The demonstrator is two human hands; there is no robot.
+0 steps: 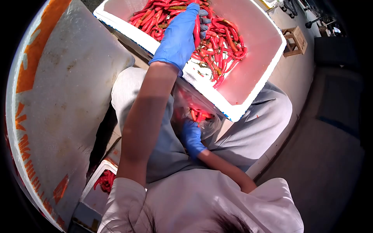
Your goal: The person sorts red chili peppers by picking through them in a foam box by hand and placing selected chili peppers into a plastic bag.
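Observation:
My left hand (pixel 179 37), in a blue glove with greyish fingertips, reaches over a white foam box (pixel 258 79) holding many red chili peppers (pixel 229 37). Its fingers are closed around at least one red chili pepper (pixel 197 31); how many it holds is partly hidden. Lower down, between my knees, a clear plastic bag (pixel 211 126) hangs below the box's near edge with some red chili peppers (pixel 200 114) inside. My right hand (pixel 191 136), also blue-gloved, is closed at the bag's near side; its fingertips are partly hidden.
A large white foam container (pixel 77 70) with orange markings stands at the left. Beside my left hip, a smaller white box (pixel 99 171) holds more red peppers (pixel 105 181). A wooden stool (pixel 295 40) sits at the upper right. My legs (pixel 252 132) flank the bag.

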